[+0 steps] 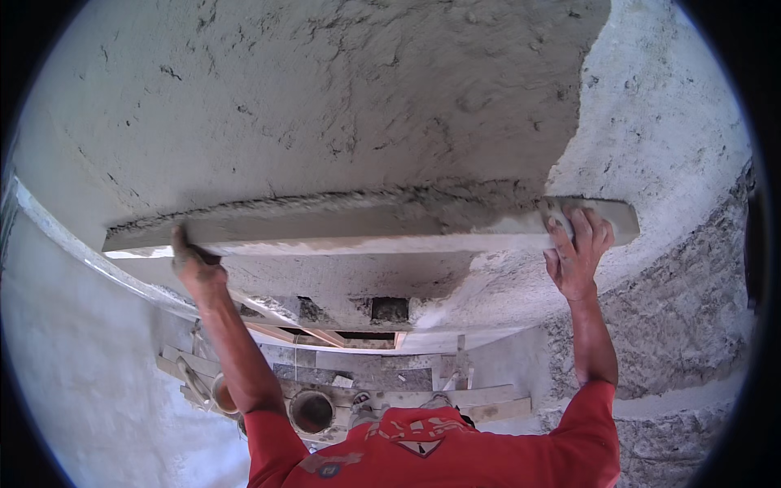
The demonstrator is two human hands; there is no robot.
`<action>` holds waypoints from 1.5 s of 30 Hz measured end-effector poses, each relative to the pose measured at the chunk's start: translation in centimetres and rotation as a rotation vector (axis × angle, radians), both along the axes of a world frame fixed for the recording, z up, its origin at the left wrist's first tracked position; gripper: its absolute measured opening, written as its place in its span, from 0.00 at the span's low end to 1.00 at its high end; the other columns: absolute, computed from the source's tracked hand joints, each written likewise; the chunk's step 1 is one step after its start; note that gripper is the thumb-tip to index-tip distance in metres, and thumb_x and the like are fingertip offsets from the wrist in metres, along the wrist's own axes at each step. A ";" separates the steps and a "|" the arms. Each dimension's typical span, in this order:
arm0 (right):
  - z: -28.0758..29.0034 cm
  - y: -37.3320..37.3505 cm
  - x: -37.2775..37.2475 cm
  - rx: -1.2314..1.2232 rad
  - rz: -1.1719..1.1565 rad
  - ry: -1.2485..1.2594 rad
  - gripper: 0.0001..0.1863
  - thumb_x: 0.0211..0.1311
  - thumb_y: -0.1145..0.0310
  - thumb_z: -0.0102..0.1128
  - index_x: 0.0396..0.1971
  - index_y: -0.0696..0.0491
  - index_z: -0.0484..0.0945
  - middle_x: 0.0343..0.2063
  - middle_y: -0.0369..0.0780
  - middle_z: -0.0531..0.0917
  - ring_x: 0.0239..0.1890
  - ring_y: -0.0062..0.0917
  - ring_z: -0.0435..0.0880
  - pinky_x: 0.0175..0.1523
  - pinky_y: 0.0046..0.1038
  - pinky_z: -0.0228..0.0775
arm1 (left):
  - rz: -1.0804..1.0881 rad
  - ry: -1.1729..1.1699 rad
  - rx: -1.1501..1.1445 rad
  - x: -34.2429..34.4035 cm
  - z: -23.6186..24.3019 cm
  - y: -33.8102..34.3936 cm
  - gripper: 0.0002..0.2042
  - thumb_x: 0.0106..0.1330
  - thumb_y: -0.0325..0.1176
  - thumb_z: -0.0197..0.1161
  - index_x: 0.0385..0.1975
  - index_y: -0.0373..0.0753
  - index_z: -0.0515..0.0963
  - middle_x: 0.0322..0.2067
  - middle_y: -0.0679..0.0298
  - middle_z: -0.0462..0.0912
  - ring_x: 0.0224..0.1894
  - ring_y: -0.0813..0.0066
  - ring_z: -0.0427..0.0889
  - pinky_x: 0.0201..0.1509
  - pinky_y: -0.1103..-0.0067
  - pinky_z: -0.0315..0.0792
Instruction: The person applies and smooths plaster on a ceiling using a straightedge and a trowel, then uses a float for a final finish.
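A long straightedge [350,231] lies across the wall in front of me, grey with mortar and pale along its lower edge. Near its left end my left hand [199,270] is closed on it, thumb on the face. Toward the other end, the fingers of my right hand [581,250] wrap over the board. Fresh grey plaster [350,98] with pits and drag marks covers the wall above. A ridge of mortar [423,193] has gathered along the board's upper edge. To the right, the plaster stops at a ragged border against a lighter, rough surface [651,122].
Below are a square recess [390,310] in the wall and a wooden frame [329,336]. Planks [496,409] lie around my feet, with a bucket [312,412] at their left. A smooth pale wall [98,350] stands left, a rough grey one [683,317] right.
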State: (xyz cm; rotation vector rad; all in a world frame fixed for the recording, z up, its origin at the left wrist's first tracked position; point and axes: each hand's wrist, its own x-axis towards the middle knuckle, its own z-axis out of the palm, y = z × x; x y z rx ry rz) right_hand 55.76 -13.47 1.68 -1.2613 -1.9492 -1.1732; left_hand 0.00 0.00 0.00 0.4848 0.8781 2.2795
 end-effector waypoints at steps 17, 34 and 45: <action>9.6 2.4 -7.7 0.167 0.092 0.046 0.36 0.43 0.64 0.71 0.58 0.35 0.74 0.50 0.37 0.74 0.53 0.34 0.71 0.57 0.44 0.51 | -0.005 0.128 -0.208 -10.1 12.3 3.0 0.13 0.69 0.42 0.51 0.44 0.44 0.77 0.40 0.64 0.83 0.39 0.67 0.83 0.35 0.69 0.76; 14.5 0.0 1.8 0.175 -0.110 0.074 0.31 0.51 0.63 0.69 0.59 0.35 0.74 0.51 0.36 0.76 0.53 0.31 0.73 0.58 0.38 0.60 | -0.163 0.354 -0.033 1.3 19.8 -1.3 0.21 0.74 0.41 0.45 0.59 0.33 0.66 0.52 0.52 0.74 0.44 0.59 0.81 0.27 0.68 0.78; 19.1 -1.7 9.6 0.265 -0.170 0.049 0.32 0.54 0.67 0.67 0.62 0.35 0.72 0.53 0.38 0.75 0.52 0.33 0.73 0.61 0.38 0.59 | -0.183 0.307 0.018 11.6 24.4 -5.4 0.22 0.74 0.38 0.45 0.62 0.30 0.61 0.58 0.44 0.66 0.55 0.48 0.74 0.35 0.65 0.85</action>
